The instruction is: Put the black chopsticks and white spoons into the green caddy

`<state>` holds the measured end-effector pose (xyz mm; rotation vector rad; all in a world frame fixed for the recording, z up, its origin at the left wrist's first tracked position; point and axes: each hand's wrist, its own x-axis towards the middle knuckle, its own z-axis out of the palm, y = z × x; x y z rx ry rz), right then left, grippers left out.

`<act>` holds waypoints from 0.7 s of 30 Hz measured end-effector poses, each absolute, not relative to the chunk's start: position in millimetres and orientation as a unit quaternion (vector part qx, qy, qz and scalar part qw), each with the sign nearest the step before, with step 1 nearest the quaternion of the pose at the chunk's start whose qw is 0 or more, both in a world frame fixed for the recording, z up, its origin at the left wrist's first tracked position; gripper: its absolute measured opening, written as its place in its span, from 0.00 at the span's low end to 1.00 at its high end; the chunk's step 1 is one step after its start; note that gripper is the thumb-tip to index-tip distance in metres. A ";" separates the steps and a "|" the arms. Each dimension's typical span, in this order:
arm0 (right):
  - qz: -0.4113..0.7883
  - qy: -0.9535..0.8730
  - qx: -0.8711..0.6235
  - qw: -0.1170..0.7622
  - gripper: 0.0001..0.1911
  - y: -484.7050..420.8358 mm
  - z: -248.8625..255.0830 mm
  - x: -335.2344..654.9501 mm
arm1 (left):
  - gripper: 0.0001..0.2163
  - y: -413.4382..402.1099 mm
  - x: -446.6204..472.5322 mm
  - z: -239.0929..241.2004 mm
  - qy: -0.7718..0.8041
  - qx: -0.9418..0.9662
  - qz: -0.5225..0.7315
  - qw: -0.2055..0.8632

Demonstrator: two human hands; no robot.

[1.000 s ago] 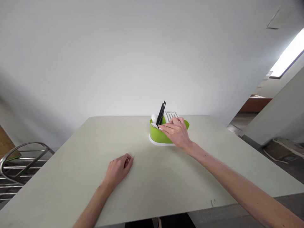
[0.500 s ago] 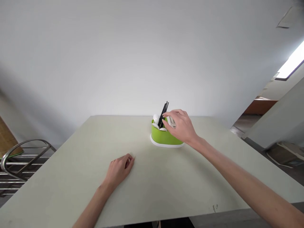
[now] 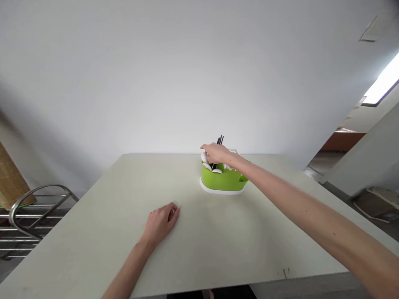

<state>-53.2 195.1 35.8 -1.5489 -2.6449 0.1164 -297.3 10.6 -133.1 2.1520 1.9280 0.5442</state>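
Green holder (image 3: 221, 181) stands upright on the worktop (image 3: 93, 232), right of centre in view, toward the back edge. Its long axis runs left to right, roughly parallel to the wall (image 3: 174, 83); broad side faces the wearer. White base (image 3: 221, 192) follows the same line, showing as a rim below the green body. Small green pocket (image 3: 243, 178) at the right end, next to the forearm.

Black chopsticks (image 3: 221, 140) point up, tips leaning slightly right; their middle is hidden by the right hand (image 3: 207, 152). White spoon (image 3: 204, 157) at the left end has its rounded head up. Two front white spoon heads (image 3: 217, 170) lie at the near rim, inclined outward. White slotted part (image 3: 230, 167) sits behind the forearm, mostly covered.

Right hand is over the left end, palm down, directly at the spoon; cannot tell whether it grips it, fingertips being partly hidden. Right forearm (image 3: 296, 201) crosses diagonally from the lower right, over the holder's right end.

Left hand (image 3: 161, 220) lies on the worktop, fingers loosely curled in, nearer the front and apart from the holder.

Wide stretch of worktop between holder and left edge; metal rack (image 3: 18, 239) beyond that edge. Wall bounds the rear.
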 end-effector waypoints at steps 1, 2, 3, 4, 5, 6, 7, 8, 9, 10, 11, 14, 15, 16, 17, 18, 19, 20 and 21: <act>0.047 -0.866 -0.496 0.042 0.28 194.6 35.3 -51.0 | 0.17 10.5 -297.1 -133.1 0.651 0.729 0.183 0.101; 0.055 -0.870 -0.488 0.047 0.30 194.0 34.9 -48.4 | 0.17 10.5 -297.0 -133.0 0.651 0.730 0.182 0.102; 0.066 -0.875 -0.477 0.052 0.31 193.3 34.3 -45.6 | 0.17 10.7 -296.8 -133.0 0.651 0.730 0.182 0.101; 0.080 -0.881 -0.463 0.059 0.31 192.5 33.6 -42.7 | 0.17 10.8 -296.8 -132.9 0.651 0.730 0.182 0.100; 0.097 -0.886 -0.448 0.067 0.31 191.7 32.8 -39.9 | 0.17 11.0 -296.7 -133.0 0.652 0.730 0.181 0.099; 0.114 -0.891 -0.433 0.078 0.30 190.7 31.8 -37.0 | 0.16 11.1 -296.8 -133.0 0.652 0.730 0.181 0.098; 0.128 -0.893 -0.421 0.090 0.29 189.6 30.6 -34.1 | 0.16 11.2 -296.8 -133.2 0.651 0.731 0.180 0.097; 0.136 -0.893 -0.416 0.103 0.28 188.3 29.4 -31.2 | 0.16 11.2 -296.9 -133.4 0.651 0.731 0.180 0.098; 0.134 -0.891 -0.419 0.114 0.27 186.8 28.2 -28.2 | 0.17 11.1 -297.0 -133.6 0.651 0.731 0.180 0.098; 0.123 -0.887 -0.428 0.123 0.25 185.1 27.0 -25.2 | 0.17 10.9 -297.1 -133.8 0.650 0.732 0.180 0.098; 0.107 -0.882 -0.439 0.131 0.24 183.2 26.0 -22.2 | 0.17 10.7 -297.1 -133.8 0.650 0.732 0.180 0.098; 0.069 -0.872 -0.464 0.144 0.21 177.2 23.0 -14.7 | 0.17 10.1 -296.6 -132.9 0.651 0.731 0.179 0.101; 0.067 -0.870 -0.466 0.145 0.21 175.4 21.8 -13.0 | 0.17 10.0 -296.2 -132.1 0.651 0.730 0.180 0.103; 0.067 -0.871 -0.465 0.145 0.21 173.8 20.3 -11.7 | 0.18 9.8 -295.8 -131.2 0.652 0.730 0.180 0.103; 0.066 -0.873 -0.460 0.145 0.21 172.5 18.3 -10.9 | 0.18 9.7 -295.3 -130.2 0.653 0.729 0.179 0.103; 0.063 -0.878 -0.453 0.144 0.21 171.5 16.1 -10.3 | 0.18 9.5 -294.7 -129.2 0.654 0.728 0.177 0.102; 0.055 -0.883 -0.444 0.143 0.21 170.8 13.5 -9.9 | 0.19 9.3 -294.3 -128.3 0.656 0.727 0.176 0.101; 0.043 -0.888 -0.434 0.143 0.21 170.4 10.7 -9.4 | 0.19 9.0 -293.9 -127.6 0.658 0.726 0.174 0.100; 0.030 -0.893 -0.427 0.142 0.22 170.4 8.0 -8.6 | 0.19 8.8 -293.6 -127.2 0.659 0.725 0.173 0.098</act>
